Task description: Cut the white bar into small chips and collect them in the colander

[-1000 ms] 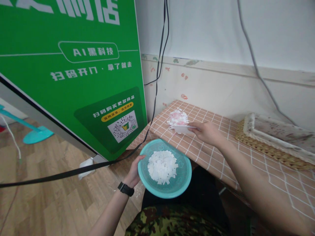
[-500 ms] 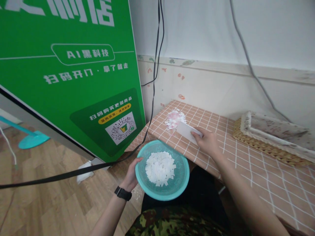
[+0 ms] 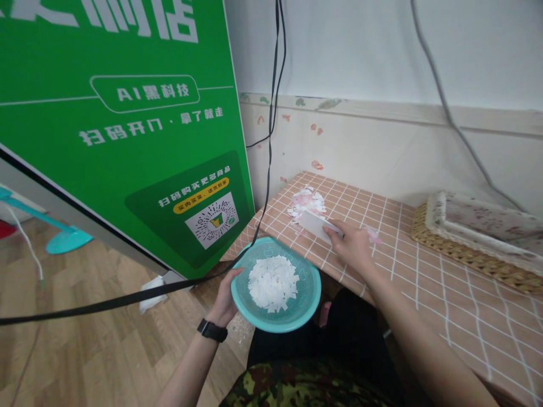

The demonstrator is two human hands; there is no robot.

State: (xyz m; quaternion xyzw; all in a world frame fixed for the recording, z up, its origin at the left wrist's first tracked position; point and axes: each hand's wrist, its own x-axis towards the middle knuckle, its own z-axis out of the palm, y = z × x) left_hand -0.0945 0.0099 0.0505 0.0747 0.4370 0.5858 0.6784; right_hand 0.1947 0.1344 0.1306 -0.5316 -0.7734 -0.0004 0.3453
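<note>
My left hand grips the left rim of a turquoise plastic basket, held just below the table's front edge. White paper scraps lie heaped in the basket. In my right hand is a flat white card, pinched between thumb and fingers. The card's far edge touches a pile of white and pink paper scraps on the table. A small pink scrap lies just beyond my right hand.
A woven basket with a cloth lining stands at the right, near the wall. The green cabinet fills the left. A black strap crosses in front of it. A crumpled white bag lies on the wooden floor.
The card in my right hand has shifted slightly left against the pile. The turquoise basket has moved a little up and left. The pink scrap beyond my right hand now shows.
</note>
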